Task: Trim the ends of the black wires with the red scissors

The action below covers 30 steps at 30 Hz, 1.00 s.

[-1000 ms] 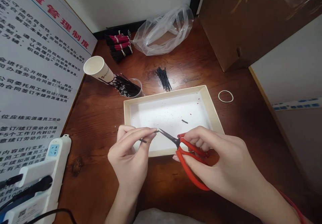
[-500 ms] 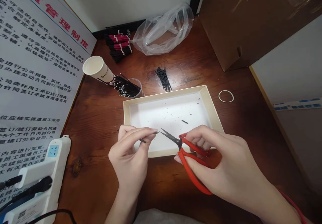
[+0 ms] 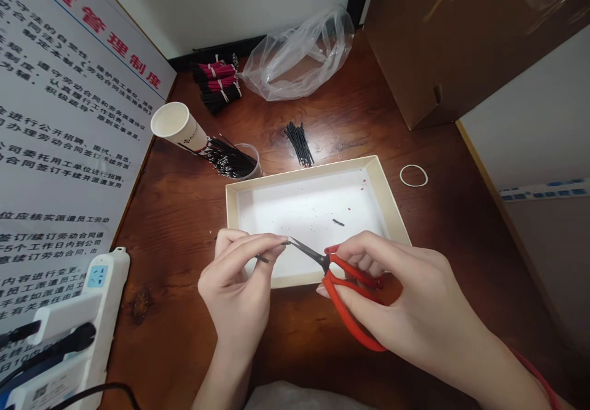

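**My left hand (image 3: pixel 235 290) pinches a thin black wire (image 3: pixel 263 259); my right hand (image 3: pixel 403 293) grips red-handled scissors (image 3: pixel 350 318).**
In the head view, the wire lies firmly pinched over the near edge of a white card tray (image 3: pixel 313 176), its end just beside the slightly parted, dark steel blades (image 3: pixel 308 253); I can't tell whether they touch. The wire is fine and smooth, so a loose pinch could let it slip, and any shift of my hands could bring those pointed tips against my skin. Small bits could scatter across the tray's smooth base, where a short black piece (image 3: pixel 338 222) and red flecks (image 3: pixel 364 181) lie.
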Motion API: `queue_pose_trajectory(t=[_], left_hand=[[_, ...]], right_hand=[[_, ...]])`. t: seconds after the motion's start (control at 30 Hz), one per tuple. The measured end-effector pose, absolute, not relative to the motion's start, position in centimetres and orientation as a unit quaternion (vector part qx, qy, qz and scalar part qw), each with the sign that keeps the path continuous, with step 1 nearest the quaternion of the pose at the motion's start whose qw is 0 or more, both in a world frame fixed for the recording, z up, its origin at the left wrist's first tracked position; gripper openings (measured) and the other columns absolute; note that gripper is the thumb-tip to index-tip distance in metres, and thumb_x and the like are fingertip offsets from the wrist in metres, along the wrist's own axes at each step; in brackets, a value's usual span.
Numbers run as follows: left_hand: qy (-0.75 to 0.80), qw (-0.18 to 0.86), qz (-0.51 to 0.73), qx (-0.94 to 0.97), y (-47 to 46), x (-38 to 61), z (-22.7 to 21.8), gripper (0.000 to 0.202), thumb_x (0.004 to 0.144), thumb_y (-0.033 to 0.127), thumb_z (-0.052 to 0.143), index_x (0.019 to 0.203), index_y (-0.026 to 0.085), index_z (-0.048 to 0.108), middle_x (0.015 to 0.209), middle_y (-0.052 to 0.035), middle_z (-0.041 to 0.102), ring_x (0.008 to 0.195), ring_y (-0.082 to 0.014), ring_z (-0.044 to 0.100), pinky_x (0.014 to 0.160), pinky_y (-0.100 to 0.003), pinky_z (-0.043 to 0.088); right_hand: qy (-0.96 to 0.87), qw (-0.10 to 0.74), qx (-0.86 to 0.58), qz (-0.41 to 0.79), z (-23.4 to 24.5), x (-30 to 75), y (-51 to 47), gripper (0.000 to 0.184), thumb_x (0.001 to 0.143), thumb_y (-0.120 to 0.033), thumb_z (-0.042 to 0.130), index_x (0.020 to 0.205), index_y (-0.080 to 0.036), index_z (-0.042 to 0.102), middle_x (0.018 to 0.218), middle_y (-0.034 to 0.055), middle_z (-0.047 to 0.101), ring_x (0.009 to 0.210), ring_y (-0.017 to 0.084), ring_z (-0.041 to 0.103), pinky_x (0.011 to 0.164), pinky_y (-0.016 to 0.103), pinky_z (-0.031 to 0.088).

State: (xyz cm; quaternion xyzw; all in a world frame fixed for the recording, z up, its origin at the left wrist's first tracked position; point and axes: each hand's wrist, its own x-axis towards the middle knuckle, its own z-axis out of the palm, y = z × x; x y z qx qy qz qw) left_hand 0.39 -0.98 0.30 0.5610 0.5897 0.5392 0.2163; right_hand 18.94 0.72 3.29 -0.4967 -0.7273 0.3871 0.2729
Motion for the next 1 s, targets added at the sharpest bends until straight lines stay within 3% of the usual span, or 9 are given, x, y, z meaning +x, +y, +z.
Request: queue_pose_trajectory(t=[0.27, 1.0], left_hand=[[0.596, 0.231, 0.542, 0.545, -0.96, 0.49, 0.39, 0.033, 0.078, -0.001, 0.073, 0.087, 0.03, 0.08, 0.075, 0.0018, 0.075, 0.072, -0.0149, 0.058, 0.059, -0.026, 0.048], [0.592, 0.216, 0.533, 0.565, -0.9, 0.34, 0.38, 0.034, 0.078, -0.002, 0.072, 0.088, 0.029, 0.08, 0.076, 0.0009, 0.076, 0.073, -0.0163, 0.059, 0.058, -0.028, 0.049]], right_hand=[[-0.735, 0.292, -0.495, 0.361, 3.59, 18.75, 1.05, 0.017, 0.078, -0.009, 0.068, 0.079, -0.019, 0.054, 0.06, -0.0077, 0.053, 0.051, 0.003, 0.043, 0.048, 0.014, 0.04], [-0.732, 0.274, -0.498, 0.375, 3.44, 18.96, 0.68, 0.013, 0.079, -0.01, 0.067, 0.081, -0.019, 0.057, 0.064, -0.0055, 0.059, 0.052, 0.005, 0.048, 0.049, 0.017, 0.04]])
